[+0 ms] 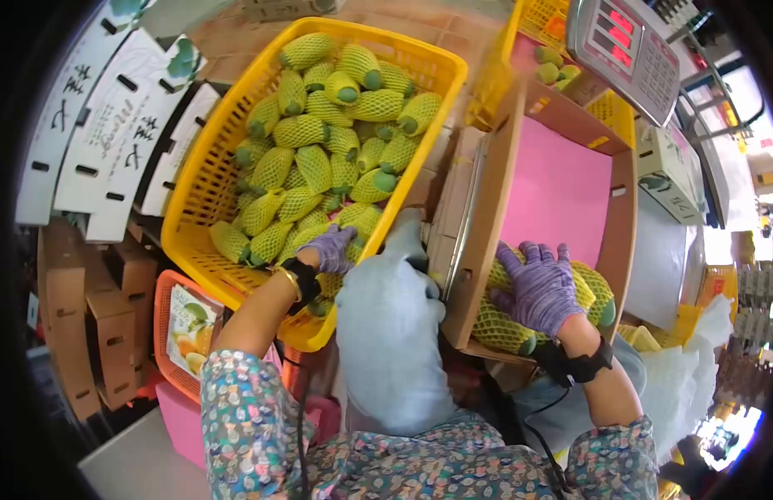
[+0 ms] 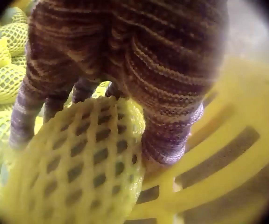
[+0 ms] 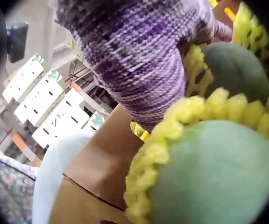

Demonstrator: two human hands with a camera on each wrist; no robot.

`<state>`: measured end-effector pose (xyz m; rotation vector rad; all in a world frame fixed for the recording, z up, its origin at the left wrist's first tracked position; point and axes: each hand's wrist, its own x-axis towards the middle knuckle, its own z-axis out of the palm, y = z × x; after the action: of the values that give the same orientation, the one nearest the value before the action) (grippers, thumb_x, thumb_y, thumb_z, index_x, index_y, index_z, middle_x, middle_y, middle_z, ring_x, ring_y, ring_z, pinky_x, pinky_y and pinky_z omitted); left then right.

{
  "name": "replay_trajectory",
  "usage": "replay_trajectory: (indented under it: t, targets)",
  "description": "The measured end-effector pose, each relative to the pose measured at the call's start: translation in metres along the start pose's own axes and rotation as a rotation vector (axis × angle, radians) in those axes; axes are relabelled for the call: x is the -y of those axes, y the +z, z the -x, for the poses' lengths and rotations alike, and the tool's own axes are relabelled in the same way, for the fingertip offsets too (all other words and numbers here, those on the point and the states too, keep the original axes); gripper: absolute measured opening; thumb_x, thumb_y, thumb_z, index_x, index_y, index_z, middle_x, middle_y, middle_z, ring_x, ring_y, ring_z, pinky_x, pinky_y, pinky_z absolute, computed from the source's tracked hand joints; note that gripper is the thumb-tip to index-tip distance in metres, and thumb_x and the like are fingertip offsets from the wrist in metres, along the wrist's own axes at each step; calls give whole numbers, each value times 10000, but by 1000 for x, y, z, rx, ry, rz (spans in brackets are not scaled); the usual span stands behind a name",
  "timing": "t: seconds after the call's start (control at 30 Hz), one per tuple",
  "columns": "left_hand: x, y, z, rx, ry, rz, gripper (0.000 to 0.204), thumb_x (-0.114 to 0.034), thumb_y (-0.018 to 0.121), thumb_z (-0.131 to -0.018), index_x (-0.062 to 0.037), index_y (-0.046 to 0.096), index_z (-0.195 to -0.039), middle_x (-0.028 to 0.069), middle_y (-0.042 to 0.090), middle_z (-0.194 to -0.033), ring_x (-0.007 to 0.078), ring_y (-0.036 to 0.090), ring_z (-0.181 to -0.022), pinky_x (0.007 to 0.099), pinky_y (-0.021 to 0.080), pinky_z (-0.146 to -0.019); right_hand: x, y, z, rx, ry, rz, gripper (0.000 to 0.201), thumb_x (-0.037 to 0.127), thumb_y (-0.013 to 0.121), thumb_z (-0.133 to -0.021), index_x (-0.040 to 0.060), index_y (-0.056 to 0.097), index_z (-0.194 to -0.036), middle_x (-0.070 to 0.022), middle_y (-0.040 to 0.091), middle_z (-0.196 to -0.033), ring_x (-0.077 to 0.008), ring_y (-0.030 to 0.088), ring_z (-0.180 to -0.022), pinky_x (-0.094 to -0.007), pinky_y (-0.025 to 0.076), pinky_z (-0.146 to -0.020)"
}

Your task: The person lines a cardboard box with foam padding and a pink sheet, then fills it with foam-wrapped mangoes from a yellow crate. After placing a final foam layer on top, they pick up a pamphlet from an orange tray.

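Note:
Green mangoes [image 1: 301,132] in yellow foam nets fill much of a yellow plastic crate [image 1: 450,79]. My gloved left hand [image 1: 331,247] reaches in at the crate's near right side. In the left wrist view its thumb and fingers straddle a netted mango [image 2: 85,163], gripping it beside the slotted wall. On the right, my gloved right hand [image 1: 538,287] rests over netted mangoes [image 1: 501,325] at the near end of a cardboard box [image 1: 472,279], fingers spread. The right wrist view shows its thumb down beside the box wall, close to a mango's bare green end [image 3: 218,172].
A pink sheet [image 1: 562,187] lines the box. Beyond it stands a digital scale [image 1: 624,50] with red digits. White printed cartons [image 1: 111,133] lean at the left, above brown cartons [image 1: 70,308]. An orange basket [image 1: 163,300] sits near my left arm; my knee [image 1: 391,333] is between crate and box.

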<state>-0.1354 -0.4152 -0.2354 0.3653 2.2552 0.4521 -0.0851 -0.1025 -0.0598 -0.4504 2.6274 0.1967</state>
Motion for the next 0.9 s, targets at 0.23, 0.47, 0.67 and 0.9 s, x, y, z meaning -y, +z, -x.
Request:
replay_trajectory:
  t: [0.23, 0.47, 0.67, 0.9]
  targets:
    - [-6, -7, 12, -61, -22, 148, 807, -248, 766, -524, -20, 382, -1197, 217, 470, -1136, 342, 445, -1072, 365, 365, -906, -14, 1, 8, -119, 25, -236, 646, 506, 548, -722, 130, 412, -1230, -177, 382, -1237, -339, 369, -1125, -538, 191, -969]
    - [4, -21, 56, -209, -4, 608, 757, -253, 740, -615, -28, 358, -1229, 125, 511, -1089, 228, 487, -1008, 311, 396, -871, -37, -17, 46, -579, 104, -478, 468, 247, 647, -700, 105, 507, -1123, -176, 441, -1175, -328, 440, -1062, -383, 356, -912]
    - [-28, -85, 121, -522, 344, 1441, 462, -252, 660, -721, -30, 487, -1087, 50, 559, -956, 128, 520, -869, 254, 426, -801, -8, -47, 58, -818, -49, -743, 349, 98, 624, -697, 61, 550, -1036, -160, 499, -1096, -293, 496, -1023, -333, 403, -863]
    - [-155, -127, 152, -743, 733, 983, 396, -216, 653, -697, -38, 527, -1027, 41, 564, -950, 125, 524, -850, 257, 429, -785, 51, -64, 31, -502, -338, -1186, 813, 197, 708, -679, 49, 220, -1312, -181, 411, -1204, -249, 414, -1120, -345, 357, -930]
